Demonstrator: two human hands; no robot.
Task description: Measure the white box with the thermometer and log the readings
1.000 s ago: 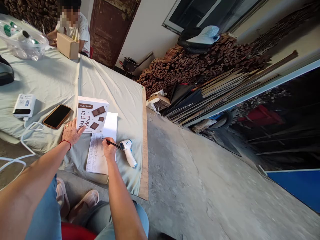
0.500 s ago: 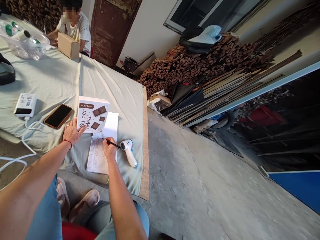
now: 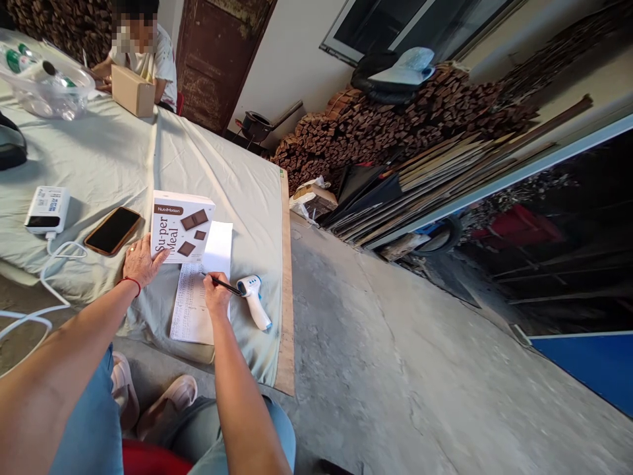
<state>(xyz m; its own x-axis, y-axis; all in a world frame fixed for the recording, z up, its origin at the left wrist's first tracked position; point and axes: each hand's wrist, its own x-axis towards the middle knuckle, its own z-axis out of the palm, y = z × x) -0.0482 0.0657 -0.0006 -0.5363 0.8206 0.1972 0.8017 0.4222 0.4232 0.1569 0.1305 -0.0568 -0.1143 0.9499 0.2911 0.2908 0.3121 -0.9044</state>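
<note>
My left hand (image 3: 141, 260) grips the lower left corner of a white "Su-per Meal" box (image 3: 198, 245), its thumb across the printed front. The box stands at the upper part of a notebook (image 3: 190, 316) and hides some of it. Handwritten lines fill much of the visible page. Closed around a black pen (image 3: 225, 284), my right hand (image 3: 216, 295) rests on the page, with the pen's tip near the writing below the box. A white and blue infrared thermometer (image 3: 256, 303) lies just right of that hand.
Left of the box lie a phone (image 3: 113, 231) and a white power bank (image 3: 48, 210) with a cable. Across the table (image 3: 212, 175), a person (image 3: 165, 59) sits behind a cardboard box (image 3: 132, 91), near a plastic basin (image 3: 82, 92) of bottles. The table's wooden edge (image 3: 287, 297) runs along the right.
The whole view has shifted very slightly. My left hand stays on the box and my right hand keeps the pen at nearly the same spot on the page.
</note>
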